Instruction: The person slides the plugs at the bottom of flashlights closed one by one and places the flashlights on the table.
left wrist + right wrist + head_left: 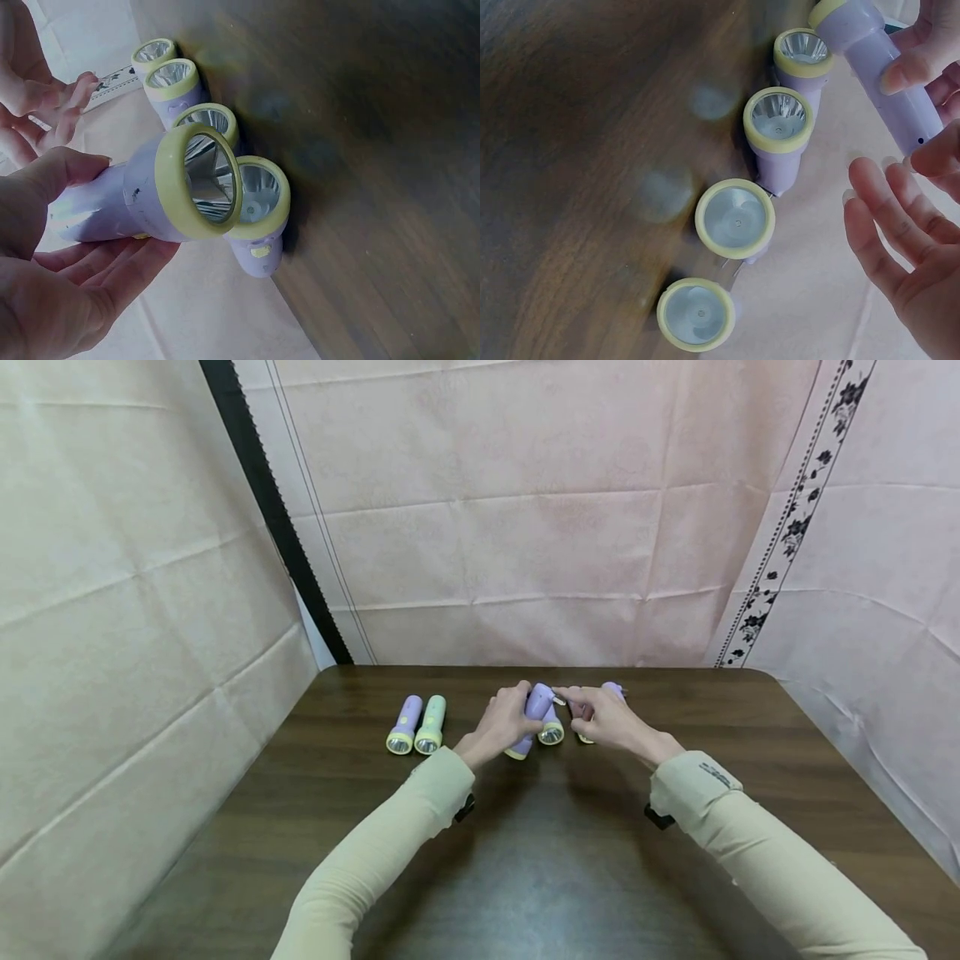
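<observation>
My left hand [498, 727] grips a purple flashlight [112, 201] with a yellow rim around its lens. The flashlight is tilted, its lens end low toward me and its tail up. Beside that tail is my right hand [609, 720], one finger reaching to the tail end and the others loosely bent and apart, as the right wrist view shows. A small pale piece at the tail is too small to make out. Just behind the held flashlight lies another purple flashlight [551, 728]. Below my right hand are further purple flashlights [735, 219], partly hidden in the head view.
To the left, a purple flashlight [405, 725] and a green flashlight [431, 725] lie side by side, lenses toward me. All rest near the far edge of the dark wooden table [517, 860]. Pale cloth [555, 552] hangs behind and at both sides.
</observation>
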Action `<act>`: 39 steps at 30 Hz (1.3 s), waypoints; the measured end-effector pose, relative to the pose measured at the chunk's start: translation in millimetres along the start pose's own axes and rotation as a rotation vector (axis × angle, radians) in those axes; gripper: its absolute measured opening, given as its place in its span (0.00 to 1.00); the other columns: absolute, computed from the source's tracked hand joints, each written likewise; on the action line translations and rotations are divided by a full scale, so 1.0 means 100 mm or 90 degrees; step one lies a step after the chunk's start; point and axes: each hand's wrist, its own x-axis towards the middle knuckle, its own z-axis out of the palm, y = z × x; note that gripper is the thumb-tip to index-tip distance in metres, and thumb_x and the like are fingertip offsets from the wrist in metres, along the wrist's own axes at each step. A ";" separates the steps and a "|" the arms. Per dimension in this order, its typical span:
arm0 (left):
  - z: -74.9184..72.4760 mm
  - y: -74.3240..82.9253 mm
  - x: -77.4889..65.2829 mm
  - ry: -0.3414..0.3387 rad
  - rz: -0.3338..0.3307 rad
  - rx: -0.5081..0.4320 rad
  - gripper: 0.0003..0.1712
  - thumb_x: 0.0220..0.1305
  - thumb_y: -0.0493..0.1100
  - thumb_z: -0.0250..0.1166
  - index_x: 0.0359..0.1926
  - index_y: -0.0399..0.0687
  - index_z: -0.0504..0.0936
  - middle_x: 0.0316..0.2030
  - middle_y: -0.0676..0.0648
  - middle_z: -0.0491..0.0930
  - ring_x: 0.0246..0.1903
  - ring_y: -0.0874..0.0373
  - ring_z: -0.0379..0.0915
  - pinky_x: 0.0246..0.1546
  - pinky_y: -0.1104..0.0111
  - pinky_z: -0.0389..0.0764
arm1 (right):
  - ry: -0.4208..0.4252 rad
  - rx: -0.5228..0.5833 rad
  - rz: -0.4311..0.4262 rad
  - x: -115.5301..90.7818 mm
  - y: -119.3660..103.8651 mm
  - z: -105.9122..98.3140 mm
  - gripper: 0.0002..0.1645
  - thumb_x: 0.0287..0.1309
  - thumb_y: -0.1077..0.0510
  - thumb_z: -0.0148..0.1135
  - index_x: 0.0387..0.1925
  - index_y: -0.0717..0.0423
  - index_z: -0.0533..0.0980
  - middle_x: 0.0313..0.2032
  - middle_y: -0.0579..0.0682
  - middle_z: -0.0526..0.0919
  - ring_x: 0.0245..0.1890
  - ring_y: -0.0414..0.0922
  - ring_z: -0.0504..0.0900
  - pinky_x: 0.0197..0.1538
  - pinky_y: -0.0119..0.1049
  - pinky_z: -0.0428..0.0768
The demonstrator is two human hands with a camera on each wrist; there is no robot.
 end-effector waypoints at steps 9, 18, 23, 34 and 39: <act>0.01 0.09 -0.01 -0.005 0.031 -0.002 0.27 0.50 0.42 0.73 0.50 0.42 0.74 0.40 0.44 0.81 0.35 0.54 0.80 0.33 0.67 0.80 | -0.003 0.031 0.033 -0.01 0.00 -0.03 0.35 0.50 0.71 0.57 0.64 0.58 0.70 0.20 0.43 0.65 0.17 0.35 0.62 0.22 0.27 0.62; -0.01 0.09 -0.02 -0.038 0.022 0.006 0.29 0.51 0.42 0.73 0.53 0.44 0.72 0.41 0.44 0.82 0.36 0.55 0.80 0.33 0.67 0.80 | -0.008 0.025 0.053 -0.01 0.01 0.00 0.35 0.52 0.70 0.56 0.64 0.58 0.70 0.21 0.45 0.68 0.18 0.36 0.64 0.23 0.28 0.64; -0.11 0.03 0.02 -0.037 -0.010 0.022 0.31 0.48 0.43 0.74 0.50 0.46 0.67 0.36 0.44 0.80 0.31 0.52 0.79 0.27 0.67 0.78 | -0.008 -0.003 0.071 -0.02 0.00 -0.01 0.37 0.52 0.68 0.56 0.67 0.61 0.65 0.25 0.47 0.75 0.22 0.38 0.70 0.28 0.30 0.70; -0.29 -0.58 0.17 0.022 -0.120 0.165 0.34 0.53 0.53 0.72 0.56 0.50 0.66 0.43 0.36 0.81 0.42 0.39 0.80 0.38 0.52 0.80 | 0.001 -0.047 0.091 -0.08 0.02 -0.05 0.34 0.51 0.67 0.58 0.63 0.65 0.69 0.25 0.48 0.79 0.22 0.38 0.72 0.30 0.32 0.73; -0.29 -0.77 0.19 0.008 -0.157 0.221 0.33 0.54 0.52 0.72 0.56 0.44 0.70 0.48 0.35 0.80 0.46 0.38 0.79 0.43 0.50 0.80 | 0.010 -0.054 0.088 -0.07 0.02 -0.06 0.31 0.50 0.67 0.58 0.60 0.64 0.72 0.25 0.48 0.80 0.21 0.37 0.73 0.30 0.32 0.72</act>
